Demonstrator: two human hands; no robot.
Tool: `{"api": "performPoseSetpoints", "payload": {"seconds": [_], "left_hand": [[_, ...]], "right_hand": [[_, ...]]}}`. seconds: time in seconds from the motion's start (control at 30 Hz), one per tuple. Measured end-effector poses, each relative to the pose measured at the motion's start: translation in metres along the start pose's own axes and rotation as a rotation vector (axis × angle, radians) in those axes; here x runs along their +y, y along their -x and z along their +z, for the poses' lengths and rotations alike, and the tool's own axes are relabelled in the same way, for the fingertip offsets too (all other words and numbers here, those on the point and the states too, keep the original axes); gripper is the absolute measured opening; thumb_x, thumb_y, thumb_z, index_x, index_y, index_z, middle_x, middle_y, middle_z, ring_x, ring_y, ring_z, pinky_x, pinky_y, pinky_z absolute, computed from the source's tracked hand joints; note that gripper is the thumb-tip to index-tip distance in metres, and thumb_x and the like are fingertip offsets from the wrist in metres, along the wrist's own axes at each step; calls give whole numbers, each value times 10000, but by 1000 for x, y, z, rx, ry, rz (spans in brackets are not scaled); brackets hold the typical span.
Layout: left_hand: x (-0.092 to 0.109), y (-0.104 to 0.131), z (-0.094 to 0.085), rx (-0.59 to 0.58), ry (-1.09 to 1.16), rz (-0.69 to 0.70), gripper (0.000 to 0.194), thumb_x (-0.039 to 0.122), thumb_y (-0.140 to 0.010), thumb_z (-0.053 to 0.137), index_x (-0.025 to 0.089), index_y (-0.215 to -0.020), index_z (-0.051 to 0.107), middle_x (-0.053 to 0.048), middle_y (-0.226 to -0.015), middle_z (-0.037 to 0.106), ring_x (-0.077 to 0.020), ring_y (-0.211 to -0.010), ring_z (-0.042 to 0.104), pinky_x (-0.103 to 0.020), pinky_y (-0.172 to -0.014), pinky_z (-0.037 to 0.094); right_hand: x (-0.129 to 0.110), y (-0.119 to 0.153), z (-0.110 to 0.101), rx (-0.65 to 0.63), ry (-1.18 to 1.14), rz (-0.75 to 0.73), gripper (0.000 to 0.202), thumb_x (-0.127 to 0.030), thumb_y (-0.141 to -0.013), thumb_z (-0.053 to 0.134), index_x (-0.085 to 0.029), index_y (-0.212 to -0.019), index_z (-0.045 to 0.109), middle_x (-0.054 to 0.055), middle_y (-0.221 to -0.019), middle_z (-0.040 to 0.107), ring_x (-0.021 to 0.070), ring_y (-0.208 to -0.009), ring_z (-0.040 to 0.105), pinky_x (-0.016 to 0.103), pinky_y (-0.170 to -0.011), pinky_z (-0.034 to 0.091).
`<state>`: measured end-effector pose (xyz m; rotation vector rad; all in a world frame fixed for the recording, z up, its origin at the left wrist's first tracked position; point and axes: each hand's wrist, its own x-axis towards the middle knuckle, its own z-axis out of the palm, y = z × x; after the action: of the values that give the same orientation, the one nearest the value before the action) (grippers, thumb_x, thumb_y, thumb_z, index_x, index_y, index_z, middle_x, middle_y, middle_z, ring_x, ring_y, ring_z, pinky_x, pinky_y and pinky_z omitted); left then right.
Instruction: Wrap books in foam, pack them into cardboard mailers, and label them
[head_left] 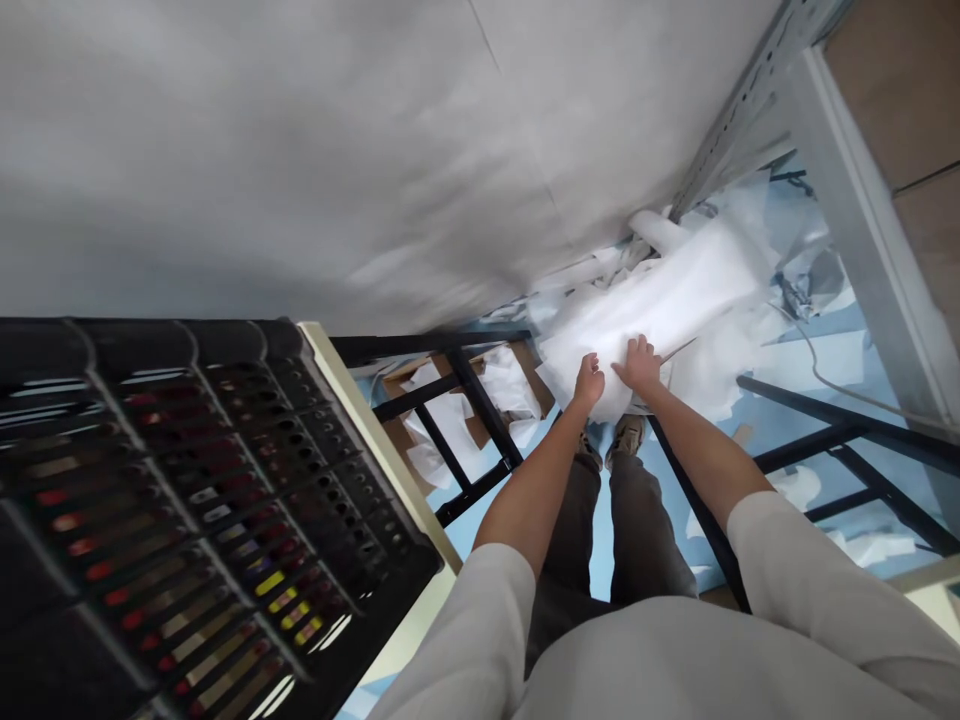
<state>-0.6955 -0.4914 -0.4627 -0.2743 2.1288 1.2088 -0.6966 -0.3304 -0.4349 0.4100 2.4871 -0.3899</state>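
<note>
White, soft-looking packing sheet (675,300), possibly foam, lies heaped in front of my feet, with a rolled or folded bulk across it. My left hand (590,380) is over its near edge, the fingers curled in; whether sheet is pinched in them is hidden. Just to the right, my right hand (639,365) lies against the sheet with its thumb and fingers apart. Both hands are close together but not touching.
A black tray of small coloured pieces in rows (225,520) stands at left. Cardboard boxes (480,430) with white sheets sit behind black metal frame bars (480,400). At right are another black frame (840,435), a grey metal post (877,230) and a cable (817,370). A pale wall (337,150) rises ahead.
</note>
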Motion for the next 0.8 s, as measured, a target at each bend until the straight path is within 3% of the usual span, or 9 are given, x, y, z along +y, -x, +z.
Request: {"api": "performPoseSetpoints", "payload": {"seconds": [0.1,0.27,0.47,0.67,0.8], "left_hand": [[-1,2,-5,32,42,-137,649,48,-873,554,205,-1502,596,-137,-1503,692,-294,-1401,663,-481,-1214,531],[10,11,-11,29,41,-219,564,94,-901,589,202,-1453,626,-139,-1525,685,-310,-1455,636,-459,-1235,510],[25,27,-26,105,-116,-226,540,82,-885,629,205,-1408,673,-149,-1574,649,-301,-1516,584,-411,-1311,427],[39,27,-43,215,-246,-356,593,161,-904,695,233,-1491,649,-153,-1840,324,-413,-1673,366,-525,-1329,389],[44,20,-47,180,-252,-359,565,172,-923,665,233,-1484,671,-134,-1803,403,-373,-1664,391,-494,-1332,398]], "right_hand": [[0,-3,-1,-42,8,-8,569,-433,-1040,649,-140,-1509,516,304,-1633,498,432,-1349,544,563,-1081,471],[-1,-10,-6,-103,65,-41,375,-302,-1079,538,-125,-1400,618,266,-1431,642,369,-1282,615,470,-1054,494],[-3,-13,-8,-174,132,-48,341,-246,-1142,419,-127,-1341,668,229,-1367,695,308,-1276,667,398,-1062,490],[-4,-8,-16,-197,117,-24,347,-243,-1133,427,-114,-1356,659,230,-1348,703,324,-1267,686,409,-1053,499],[-4,-5,-25,-204,88,-16,338,-269,-1137,424,-139,-1338,663,201,-1350,700,312,-1255,685,403,-1053,497]]}}
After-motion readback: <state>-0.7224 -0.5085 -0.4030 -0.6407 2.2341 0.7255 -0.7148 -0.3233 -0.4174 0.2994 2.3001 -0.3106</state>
